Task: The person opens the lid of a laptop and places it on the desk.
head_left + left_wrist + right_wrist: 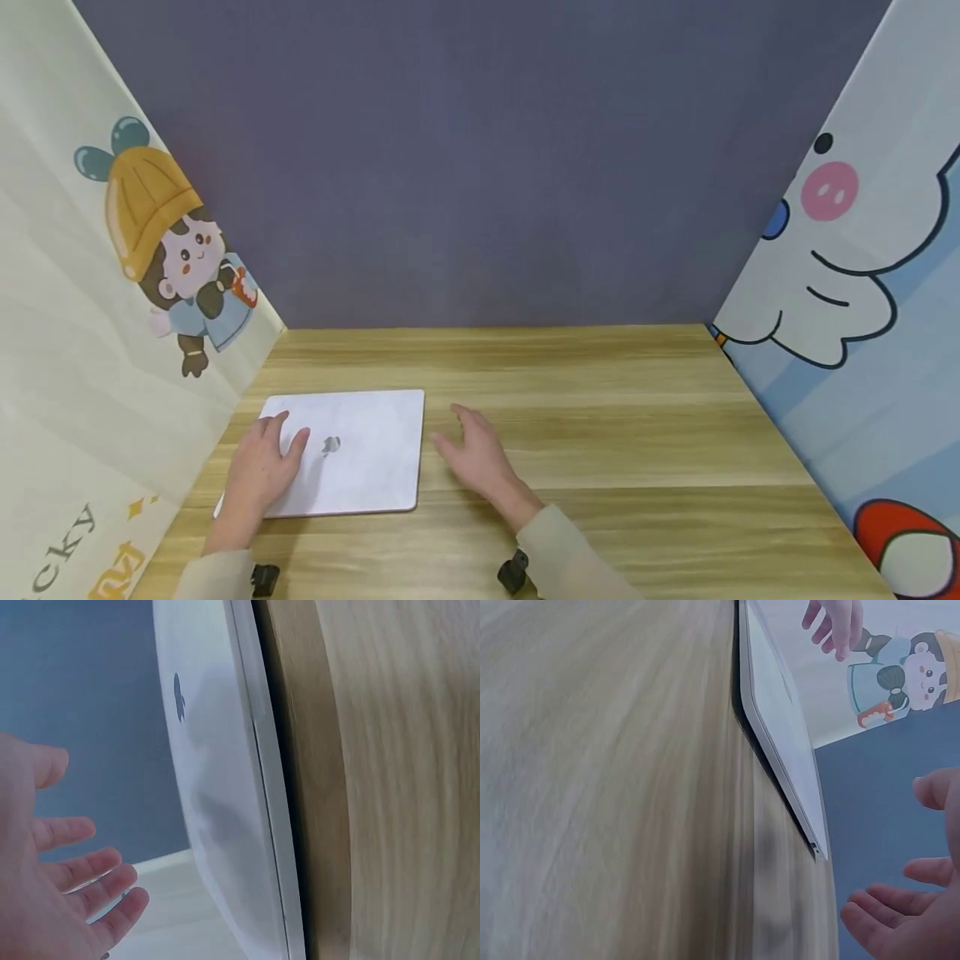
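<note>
A closed silver laptop (367,467) with a dark apple logo lies flat toward the left of the wooden table. My left hand (261,467) hovers above the laptop's left part, fingers relaxed and slightly spread. In the left wrist view the same hand (52,862) is apart from the lid, and its shadow falls on the laptop (225,787). Just beyond the laptop's right edge, my right hand (480,457) is held over the table with thumb and fingers apart. The right wrist view shows that hand (915,900) holding nothing, past the laptop's corner (787,742).
The wooden table (600,417) extends to the right of the laptop. A dark grey panel (495,167) stands along the back. Cartoon-printed sheets flank it, a cream one (60,292) at left and a blue and white one (900,400) at right.
</note>
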`<state>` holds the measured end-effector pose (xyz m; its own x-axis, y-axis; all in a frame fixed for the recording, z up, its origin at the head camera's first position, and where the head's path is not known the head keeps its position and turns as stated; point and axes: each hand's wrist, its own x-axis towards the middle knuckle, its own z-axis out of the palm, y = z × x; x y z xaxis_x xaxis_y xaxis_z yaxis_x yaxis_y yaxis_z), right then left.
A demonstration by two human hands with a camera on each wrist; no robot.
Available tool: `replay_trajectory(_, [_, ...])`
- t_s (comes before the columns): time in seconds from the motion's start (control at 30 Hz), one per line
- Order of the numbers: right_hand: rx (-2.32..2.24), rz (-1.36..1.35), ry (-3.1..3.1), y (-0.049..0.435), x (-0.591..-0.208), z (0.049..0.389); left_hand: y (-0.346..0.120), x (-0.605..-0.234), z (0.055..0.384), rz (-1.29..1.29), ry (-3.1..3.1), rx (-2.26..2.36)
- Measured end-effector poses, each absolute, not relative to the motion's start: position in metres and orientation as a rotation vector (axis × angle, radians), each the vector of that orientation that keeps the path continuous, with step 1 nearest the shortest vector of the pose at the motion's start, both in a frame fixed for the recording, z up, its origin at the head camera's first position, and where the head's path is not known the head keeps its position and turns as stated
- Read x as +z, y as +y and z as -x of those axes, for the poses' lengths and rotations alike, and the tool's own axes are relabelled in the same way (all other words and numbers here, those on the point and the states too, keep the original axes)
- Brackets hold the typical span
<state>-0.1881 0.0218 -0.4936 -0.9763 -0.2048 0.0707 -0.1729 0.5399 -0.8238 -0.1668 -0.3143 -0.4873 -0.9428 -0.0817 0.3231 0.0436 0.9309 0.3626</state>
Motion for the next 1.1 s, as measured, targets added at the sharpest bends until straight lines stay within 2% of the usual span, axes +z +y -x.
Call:
replay_trajectory(0.67, [-1.511, 0.255, 2.611, -0.019, -0.503, 0.193, -0.355, -0.498, 0.173, -0.332, -2.944, -0.611])
replay_trajectory(1.1, [-1.487, 0.277, 2.606, -0.035, -0.508, 0.197, -0.377, -0.505, 0.176, -0.365, -3.054, -0.664])
